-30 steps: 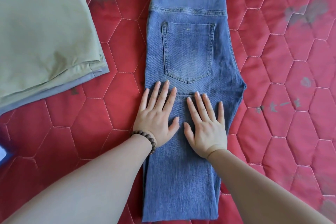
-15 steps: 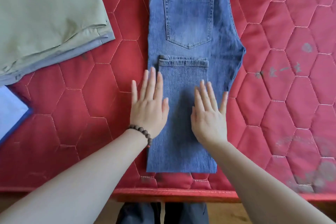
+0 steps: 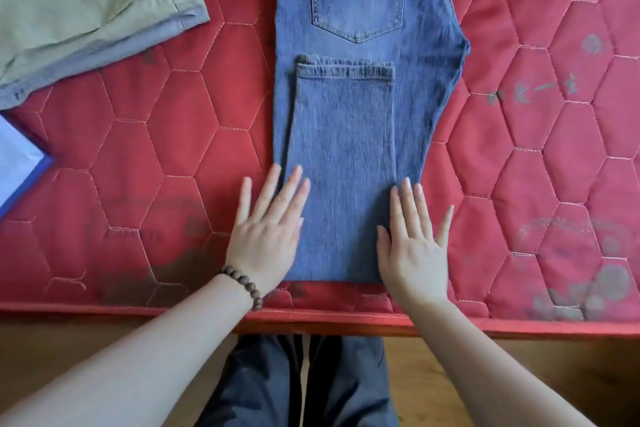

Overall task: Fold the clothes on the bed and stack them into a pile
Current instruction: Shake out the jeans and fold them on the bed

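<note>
Blue jeans [image 3: 360, 135] lie lengthwise on the red quilted bed [image 3: 173, 149], their legs folded up so the hems end just under the back pocket. My left hand [image 3: 268, 232], with a bead bracelet at the wrist, lies flat with straight fingers on the left side of the fold near the bed's front edge. My right hand [image 3: 414, 239] lies flat on the right side of the same fold. A folded pile [image 3: 79, 3] with an olive green garment on top of a grey one sits at the upper left.
A light blue cloth with a darker blue border [image 3: 17, 166] pokes in at the left edge. The bed's front edge [image 3: 519, 326] runs across below my hands, with a wooden floor and my dark trousers [image 3: 301, 385] beneath it.
Both hands have slid down the folded legs from near the hems toward the bed's front edge, moving apart to the sides. The view has tilted down, showing the bed edge and floor.
</note>
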Available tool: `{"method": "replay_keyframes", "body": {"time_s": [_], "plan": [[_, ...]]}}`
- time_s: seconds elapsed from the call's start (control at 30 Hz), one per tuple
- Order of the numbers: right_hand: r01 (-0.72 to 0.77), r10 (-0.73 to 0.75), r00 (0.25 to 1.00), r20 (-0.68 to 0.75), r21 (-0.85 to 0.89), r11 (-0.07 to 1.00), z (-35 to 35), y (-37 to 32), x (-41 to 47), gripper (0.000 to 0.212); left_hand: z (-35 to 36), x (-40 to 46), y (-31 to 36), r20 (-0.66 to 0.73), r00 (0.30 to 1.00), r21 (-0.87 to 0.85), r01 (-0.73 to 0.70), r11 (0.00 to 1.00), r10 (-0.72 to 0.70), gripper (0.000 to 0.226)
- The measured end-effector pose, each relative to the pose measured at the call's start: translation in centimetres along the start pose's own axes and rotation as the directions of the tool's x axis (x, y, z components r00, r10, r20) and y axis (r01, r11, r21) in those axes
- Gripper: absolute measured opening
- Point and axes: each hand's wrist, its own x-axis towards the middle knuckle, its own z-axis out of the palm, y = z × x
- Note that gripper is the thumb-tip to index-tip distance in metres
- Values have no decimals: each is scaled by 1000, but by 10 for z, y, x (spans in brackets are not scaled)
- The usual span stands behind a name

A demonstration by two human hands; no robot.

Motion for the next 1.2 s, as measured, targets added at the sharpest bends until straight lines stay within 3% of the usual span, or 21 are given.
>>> {"method": "replay_keyframes", "body": {"time_s": [0.07,0.17,0.33,0.53,0.77,0.9,1.07,1.13,1.2], "plan": [[87,-86,996,-23,37,996,4,-26,-3,60,5,-5,24,-4,998,-45,-58,997,58,58],[255,-257,964,67,36,966,12,-34,-15,61,12,-19,34,128,987,-23,-98,995,100,66],[250,-244,960,136,-27,968,-1,24,-17,61,1,-34,-19,202,963,16,-183,983,176,70],[201,-202,978,-57,-24,979,-23,-5,75,56,-21,56,-15,11,998,-53,69,996,-69,68],[202,-198,976,89,-30,979,-8,-45,175,57,-1,158,2,19,975,-13,222,975,-222,60],[249,-245,967,65,-51,967,-8,-33,177,60,0,156,-1,-4,983,-14,185,983,-185,63],[-117,117,993,-4,-8,993,-7,-10,172,70,0,157,0,5,983,18,182,983,-182,70],[-51,52,998,-36,23,998,-10,-22,178,66,0,157,0,5,985,9,173,985,-173,70],[159,-158,987,-13,6,987,-11,-32,184,61,0,157,-1,-2,985,13,174,985,-174,70]]}}
